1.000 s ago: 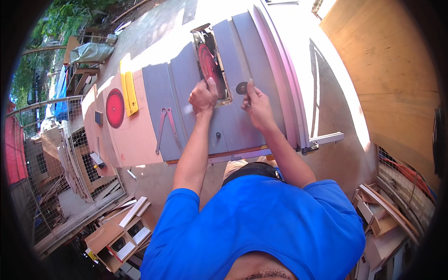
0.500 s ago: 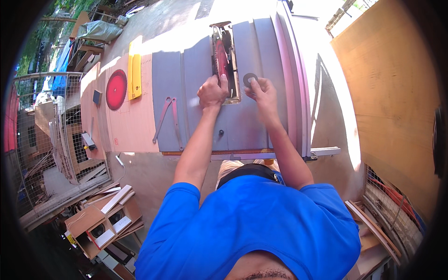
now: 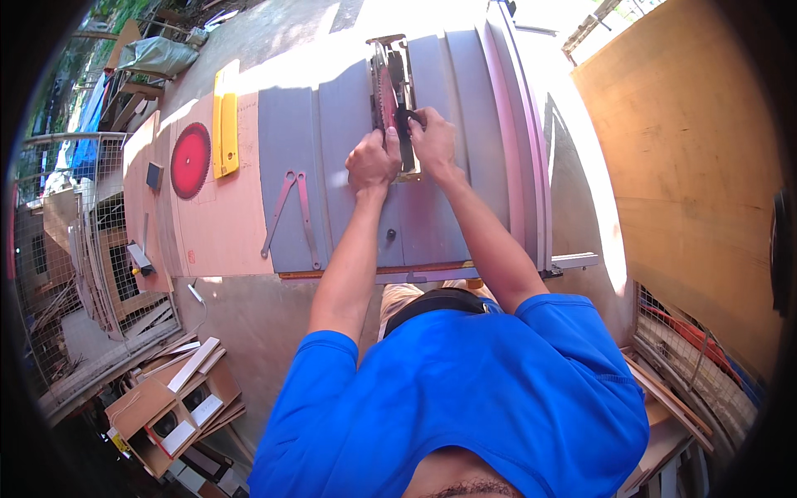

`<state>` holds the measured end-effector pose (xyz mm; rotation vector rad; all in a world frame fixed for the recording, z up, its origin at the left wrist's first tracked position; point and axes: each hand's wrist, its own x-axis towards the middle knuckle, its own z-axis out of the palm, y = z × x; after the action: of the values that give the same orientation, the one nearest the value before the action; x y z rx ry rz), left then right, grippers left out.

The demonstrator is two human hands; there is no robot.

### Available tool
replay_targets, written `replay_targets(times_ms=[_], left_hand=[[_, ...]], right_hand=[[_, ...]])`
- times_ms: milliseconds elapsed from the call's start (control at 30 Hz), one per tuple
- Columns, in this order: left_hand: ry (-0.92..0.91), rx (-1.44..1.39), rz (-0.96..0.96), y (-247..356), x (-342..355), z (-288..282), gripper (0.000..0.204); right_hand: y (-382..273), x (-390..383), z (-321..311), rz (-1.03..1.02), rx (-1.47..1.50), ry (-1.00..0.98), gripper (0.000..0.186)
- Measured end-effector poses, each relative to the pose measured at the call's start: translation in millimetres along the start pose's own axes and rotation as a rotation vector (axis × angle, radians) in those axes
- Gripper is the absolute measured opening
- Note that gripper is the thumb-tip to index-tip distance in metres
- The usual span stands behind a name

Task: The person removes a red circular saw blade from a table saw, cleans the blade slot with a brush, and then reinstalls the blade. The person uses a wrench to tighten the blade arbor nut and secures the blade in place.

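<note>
A red toothed saw blade [image 3: 386, 95] stands on edge in the long opening of the grey table saw [image 3: 290, 124]. My left hand [image 3: 371, 163] is closed on its near part, thumb along the side. Between the fingertips of my right hand [image 3: 433, 143] is a round black flange washer [image 3: 413, 119], partly hidden, just right of the blade over the opening. Whether it touches the blade I cannot tell. A small dark nut [image 3: 391, 235] lies on the saw top nearer my body. Two flat wrenches [image 3: 305, 207] lie left of my left forearm.
On the wooden side table [image 3: 224, 241] at the left lie another red circular saw blade [image 3: 190, 161], a yellow insert plate [image 3: 225, 124] and a dark block [image 3: 154, 176]. The fence rail [image 3: 523, 141] runs along the right. Stacked wood offcuts [image 3: 178, 398] sit at lower left.
My right hand has moved left with the flange washer, from over the saw top to the opening beside the blade. My left hand stays on the blade. The view has shifted slightly.
</note>
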<state>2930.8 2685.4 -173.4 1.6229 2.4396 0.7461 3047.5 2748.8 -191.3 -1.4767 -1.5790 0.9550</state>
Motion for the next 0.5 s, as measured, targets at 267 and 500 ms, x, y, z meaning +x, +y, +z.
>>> replay_targets(times_ms=[267,500], left_hand=[[0.008,-0.038,-0.004,-7,1,-1,0.053],[0.074,-0.115,-0.006,-14,0,2,0.053]], right_hand=[[-23,24,25,0.014,-0.238,-0.1,0.025],[-37,36,47,0.25,-0.358,-0.153,0.024]])
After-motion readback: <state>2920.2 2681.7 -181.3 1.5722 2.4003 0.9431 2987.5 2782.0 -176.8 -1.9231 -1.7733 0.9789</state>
